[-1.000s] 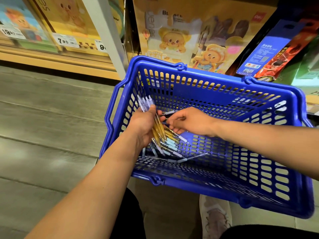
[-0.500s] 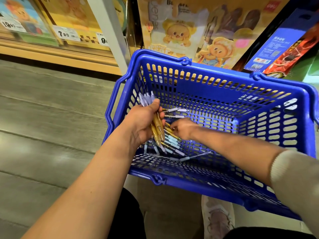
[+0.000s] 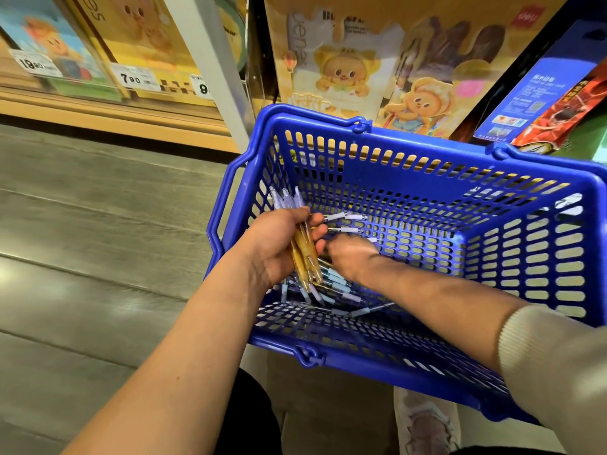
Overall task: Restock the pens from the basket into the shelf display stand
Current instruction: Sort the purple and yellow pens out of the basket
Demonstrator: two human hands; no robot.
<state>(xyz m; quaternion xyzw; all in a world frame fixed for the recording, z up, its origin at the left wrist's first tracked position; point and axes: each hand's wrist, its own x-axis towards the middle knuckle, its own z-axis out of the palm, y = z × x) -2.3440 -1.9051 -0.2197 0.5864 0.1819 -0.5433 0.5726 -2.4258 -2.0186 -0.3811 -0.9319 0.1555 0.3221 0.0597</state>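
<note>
Pens [image 3: 303, 254] in left hand [image 3: 274, 249], beside basket [image 3: 410, 177] wall

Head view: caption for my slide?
Left hand grips bundled pens; right hand reaches among loose pens in blue basket.

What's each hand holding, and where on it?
Left hand grips a bundle of pens around mid-barrel, ends sticking out above and below. Right hand is down among the loose pens in the basket; whether it holds one cannot be told.
</note>
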